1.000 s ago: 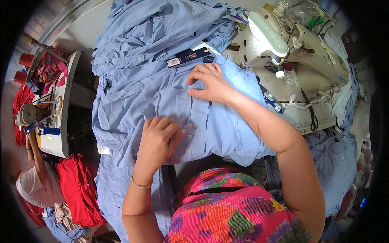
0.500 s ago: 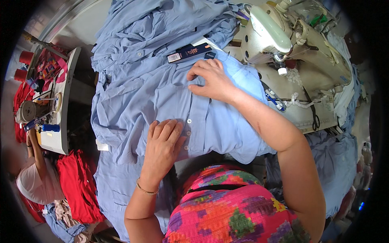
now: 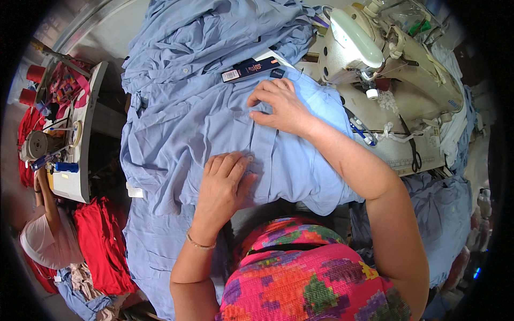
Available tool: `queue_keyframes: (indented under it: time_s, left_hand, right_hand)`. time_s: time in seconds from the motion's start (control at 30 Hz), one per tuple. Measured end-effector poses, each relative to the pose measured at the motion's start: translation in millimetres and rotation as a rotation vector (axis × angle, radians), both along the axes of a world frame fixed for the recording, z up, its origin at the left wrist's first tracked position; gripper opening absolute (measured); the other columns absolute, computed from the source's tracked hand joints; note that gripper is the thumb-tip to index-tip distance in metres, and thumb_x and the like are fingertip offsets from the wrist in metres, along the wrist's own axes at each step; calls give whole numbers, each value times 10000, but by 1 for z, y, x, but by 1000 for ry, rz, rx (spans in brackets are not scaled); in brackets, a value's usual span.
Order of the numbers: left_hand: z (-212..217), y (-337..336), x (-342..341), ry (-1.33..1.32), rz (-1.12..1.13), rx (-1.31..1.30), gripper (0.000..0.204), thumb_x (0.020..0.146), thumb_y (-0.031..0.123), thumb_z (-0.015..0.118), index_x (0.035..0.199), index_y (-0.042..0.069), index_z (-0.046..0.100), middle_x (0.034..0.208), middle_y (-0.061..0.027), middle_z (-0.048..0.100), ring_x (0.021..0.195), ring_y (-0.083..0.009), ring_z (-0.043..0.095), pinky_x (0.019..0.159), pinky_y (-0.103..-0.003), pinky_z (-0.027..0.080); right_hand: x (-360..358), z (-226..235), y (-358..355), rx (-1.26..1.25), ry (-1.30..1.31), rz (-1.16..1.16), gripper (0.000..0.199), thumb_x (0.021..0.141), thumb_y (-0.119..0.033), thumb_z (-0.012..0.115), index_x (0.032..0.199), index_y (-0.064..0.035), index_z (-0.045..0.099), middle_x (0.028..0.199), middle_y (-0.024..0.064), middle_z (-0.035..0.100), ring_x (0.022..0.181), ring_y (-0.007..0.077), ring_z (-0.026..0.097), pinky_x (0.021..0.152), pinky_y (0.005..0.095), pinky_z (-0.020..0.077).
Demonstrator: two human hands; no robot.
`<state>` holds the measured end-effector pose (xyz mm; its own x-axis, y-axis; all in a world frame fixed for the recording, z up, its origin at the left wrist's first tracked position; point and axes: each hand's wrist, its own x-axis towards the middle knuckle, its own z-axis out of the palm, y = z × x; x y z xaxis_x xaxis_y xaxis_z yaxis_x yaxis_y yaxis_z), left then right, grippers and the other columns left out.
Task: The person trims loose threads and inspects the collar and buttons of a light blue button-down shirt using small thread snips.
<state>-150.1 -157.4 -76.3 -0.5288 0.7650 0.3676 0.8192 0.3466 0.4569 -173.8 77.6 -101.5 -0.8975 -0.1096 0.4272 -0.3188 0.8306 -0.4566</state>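
Observation:
A light blue button-front shirt [image 3: 182,134] lies spread and rumpled before me. Its placket [image 3: 262,147] runs toward my body, with a small white button [image 3: 250,159] showing beside my fingertips. My left hand [image 3: 225,176] rests palm down on the cloth along the placket, fingers laid out and thumb apart. Farther up, my right hand [image 3: 279,107] touches the shirt near its neck, fingers bent and thumb held away from them, a gap between. Just beyond it lie a dark hang tag [image 3: 250,70] and a small dark neck label [image 3: 277,73].
At the right stands a pale sewing machine [image 3: 391,59], with black scissors [image 3: 415,152] and blue-handled snips [image 3: 364,131] beside it. More blue garments [image 3: 214,27] are heaped at the back. On the left, another person [image 3: 48,235] sits by a machine table [image 3: 80,160] and red cloth [image 3: 101,246].
My left hand has slid slightly right and away from my body, covering buttons that showed before. My right hand stays in place.

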Motion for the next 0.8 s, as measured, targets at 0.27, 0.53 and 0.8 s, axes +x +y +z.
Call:
queue_keyframes:
  time_s: [0.27, 0.53, 0.8]
  left_hand:
    - [2, -6, 8, -25, 59, -31, 318, 762, 177, 694, 1035, 31, 621, 1017, -95, 567, 943, -292, 518, 860, -387, 403]
    - [-2, -9, 11, -27, 76, -37, 320, 791, 230, 674, 1060, 63, 627, 1000, -81, 553, 952, -285, 496, 868, -400, 384]
    - [-3, -16, 13, 3, 18, -23, 280, 741, 171, 706, 981, 45, 637, 968, -91, 563, 943, -288, 521, 854, -417, 392]
  right_hand:
    - [0, 1, -1, 7, 6, -13, 208, 715, -225, 702, 884, -127, 633, 946, 15, 554, 958, 214, 493, 929, 367, 288]
    - [1, -1, -2, 13, 10, -14, 210, 715, -224, 701, 891, -131, 635, 944, 15, 550, 955, 217, 488, 925, 365, 289]
    - [0, 1, -2, 8, -3, 2, 205, 716, -221, 701, 888, -129, 640, 944, 16, 549, 952, 216, 486, 920, 359, 290]
